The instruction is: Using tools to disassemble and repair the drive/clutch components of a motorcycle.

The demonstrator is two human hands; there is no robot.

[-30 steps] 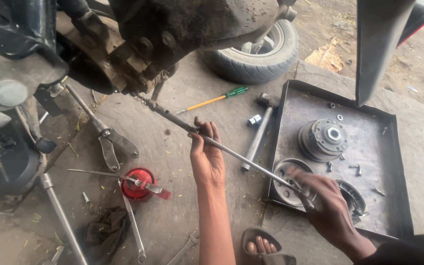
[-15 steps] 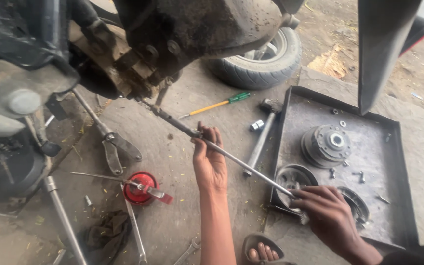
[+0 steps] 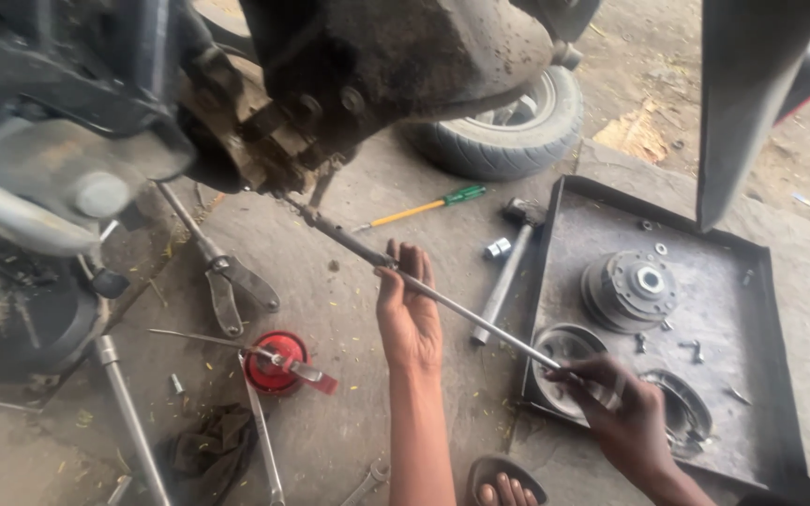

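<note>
My right hand [image 3: 625,412] grips the long steel rod [image 3: 442,295] at its near end; my left hand [image 3: 408,314] now cradles its middle with looser, open fingers (rod tip nearer the engine casing [image 3: 396,66] than before).

rod [image 3: 461,305]: smooth, bright metal
tray [image 3: 705,440]: dull grey sheet metal, beside the rod's lower end
oil can [image 3: 274,364]: glossy red
floor [image 3: 330,281]: rough concrete
tyre [image 3: 508,131]: matt black rubber
</note>
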